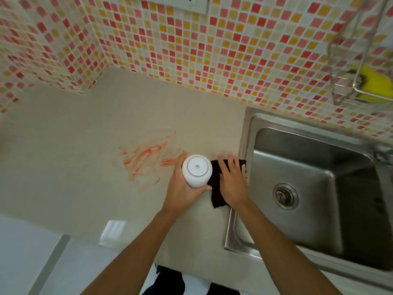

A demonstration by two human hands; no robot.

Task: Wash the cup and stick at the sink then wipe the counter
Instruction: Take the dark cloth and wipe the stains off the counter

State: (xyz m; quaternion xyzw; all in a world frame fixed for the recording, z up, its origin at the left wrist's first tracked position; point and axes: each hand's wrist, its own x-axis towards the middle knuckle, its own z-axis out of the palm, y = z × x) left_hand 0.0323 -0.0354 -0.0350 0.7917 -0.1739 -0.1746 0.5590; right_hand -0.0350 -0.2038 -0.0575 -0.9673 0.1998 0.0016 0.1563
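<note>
My left hand (180, 188) grips a white cup (197, 170) held upside down, its base facing up, just above the beige counter (63, 167). My right hand (232, 179) lies flat with spread fingers on a black cloth (215, 188) that rests on the counter beside the sink's left rim. An orange smear (146, 160) streaks the counter just left of the cup. No stick is visible.
A steel sink (265, 145) with a drain (285, 195) fills the right side. A wire rack (359, 86) holding a yellow sponge (374, 84) hangs on the mosaic-tiled wall at upper right. The counter's front edge runs below my forearms.
</note>
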